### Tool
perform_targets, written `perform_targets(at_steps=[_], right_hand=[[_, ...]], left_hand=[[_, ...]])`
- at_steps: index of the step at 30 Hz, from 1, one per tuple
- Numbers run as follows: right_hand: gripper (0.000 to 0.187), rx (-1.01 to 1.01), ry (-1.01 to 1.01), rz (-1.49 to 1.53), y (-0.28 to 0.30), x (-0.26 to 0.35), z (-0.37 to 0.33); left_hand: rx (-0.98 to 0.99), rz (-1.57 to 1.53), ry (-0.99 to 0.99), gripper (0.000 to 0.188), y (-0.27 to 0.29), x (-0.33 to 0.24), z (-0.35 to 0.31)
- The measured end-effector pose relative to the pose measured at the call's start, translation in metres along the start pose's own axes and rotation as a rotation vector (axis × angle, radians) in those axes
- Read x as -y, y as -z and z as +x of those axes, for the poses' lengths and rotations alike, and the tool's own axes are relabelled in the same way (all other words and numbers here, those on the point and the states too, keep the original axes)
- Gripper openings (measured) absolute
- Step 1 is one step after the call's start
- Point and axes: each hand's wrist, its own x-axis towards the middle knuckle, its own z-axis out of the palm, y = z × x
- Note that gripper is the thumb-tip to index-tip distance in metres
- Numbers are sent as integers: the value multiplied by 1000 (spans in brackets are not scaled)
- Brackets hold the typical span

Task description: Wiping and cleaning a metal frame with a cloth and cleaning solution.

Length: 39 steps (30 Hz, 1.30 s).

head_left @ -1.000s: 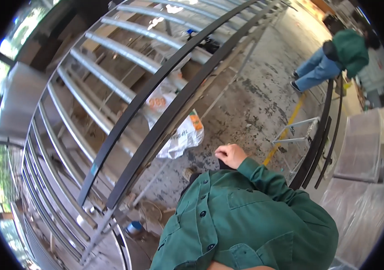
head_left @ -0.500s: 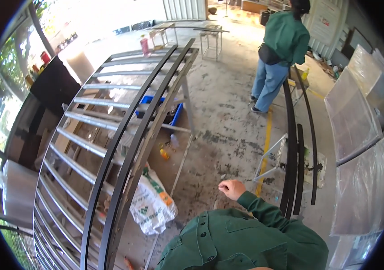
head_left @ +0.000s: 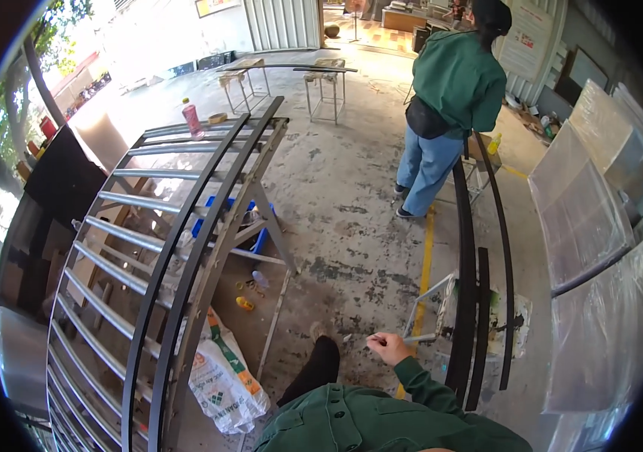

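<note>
My right hand is held out in front of my green jacket, its fingers curled closed. What is between the fingertips, if anything, is too small to make out. Nearest to it are a metal stand leg and the long black strips on the right, with a gap between them and the hand. My left hand is out of the frame. To my left runs a large rack of metal bars, with two long black strips lying across it.
A person in a green jacket stands ahead by the right-hand strips. A white sack and a blue crate are beside and under the rack. A pink bottle stands on it. Plastic-wrapped panels lean at the right.
My view has moved forward and shifted, so the person and rack appear nearer. One of my legs has come into sight. My right hand remains closed in front of me.
</note>
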Motion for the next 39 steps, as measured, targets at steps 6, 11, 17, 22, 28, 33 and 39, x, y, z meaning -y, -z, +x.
perform_targets(at_steps=[6,11,17,22,28,33,39], right_hand=[[32,-48,-172,267,20,7,93],[24,64,-328,424,47,33,182],[29,69,-137,449,84,136,271],[28,-179,153,386,84,196,315],[19,-70,130,459,100,210,367],[19,186,109,621,140,229,435],[16,449,180,691,200,252,519]], left_hand=[[128,-41,5,57,83,-25,3],[-484,-552,-87,54,289,-142,12],[-588,-737,-823,33,438,-252,87],[-430,-764,-932,26,494,-322,122],[-257,-1097,-933,32,521,-372,168],[-257,-1038,-818,28,584,-396,181],[-277,-1185,-679,17,644,-452,218]])
